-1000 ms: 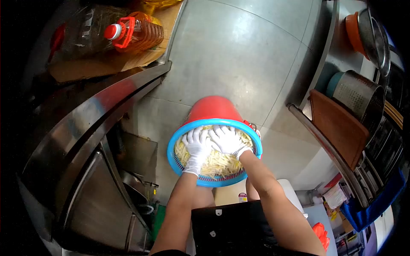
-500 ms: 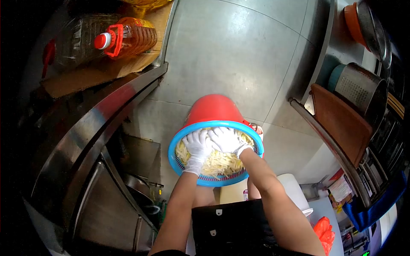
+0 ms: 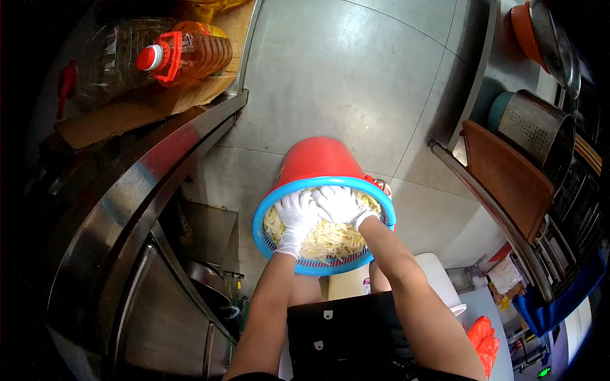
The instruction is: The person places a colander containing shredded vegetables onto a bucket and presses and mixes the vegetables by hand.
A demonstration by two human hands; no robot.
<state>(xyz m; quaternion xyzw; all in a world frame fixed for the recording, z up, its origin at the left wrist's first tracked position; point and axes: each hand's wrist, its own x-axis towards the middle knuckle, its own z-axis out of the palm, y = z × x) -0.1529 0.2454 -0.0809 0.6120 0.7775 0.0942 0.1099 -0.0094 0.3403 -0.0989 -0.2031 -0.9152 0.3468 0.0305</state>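
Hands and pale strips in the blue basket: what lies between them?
White gloves, on the left hand and right hand; the head view shows them touching the pale strips.

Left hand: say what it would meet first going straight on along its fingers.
Likely the left hand meets pale strips first, then the far rim of the blue basket; depth is unclear.

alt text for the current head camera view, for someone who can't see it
Two white-gloved hands, left and right, press on pale shredded food in a blue-rimmed basket against a red bucket, above a grey tiled floor.
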